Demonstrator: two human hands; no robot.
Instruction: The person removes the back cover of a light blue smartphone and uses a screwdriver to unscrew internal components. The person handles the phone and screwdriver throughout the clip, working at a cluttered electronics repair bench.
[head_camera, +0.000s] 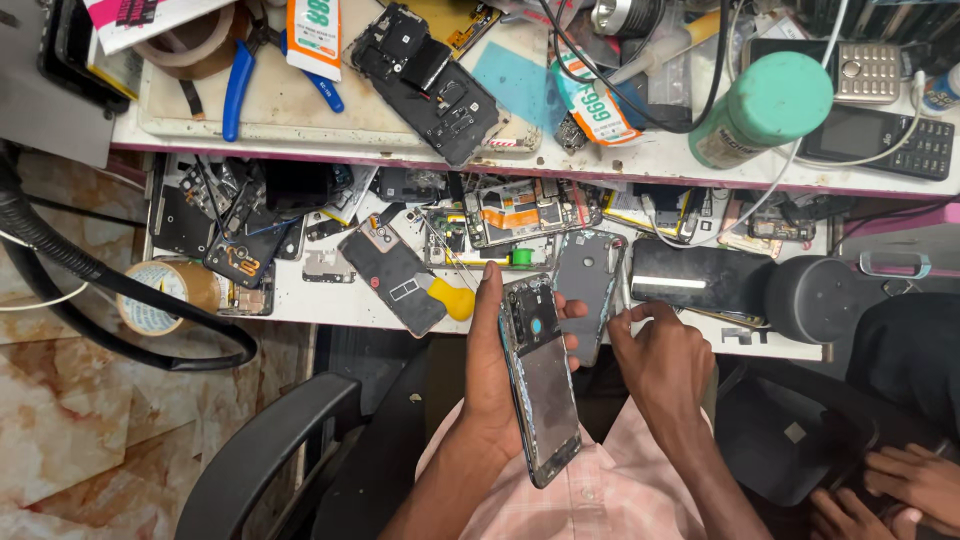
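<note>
Phone repair mid-strip: your left hand (492, 385) grips the opened dark smartphone body (541, 385), while your right hand (655, 355), just beside it, pinches a thin metal tool (622, 290); next, careful prying.

Glossy glass-fronted phone frame (541, 385), matt grey plastic back cover (588, 285)

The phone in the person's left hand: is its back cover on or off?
Off: the phone in the left hand shows bare internal parts inside its frame.

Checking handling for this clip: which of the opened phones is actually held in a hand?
The opened phone gripped upright in the left hand over the lap; the other opened phones lie flat on the shelves.
</note>
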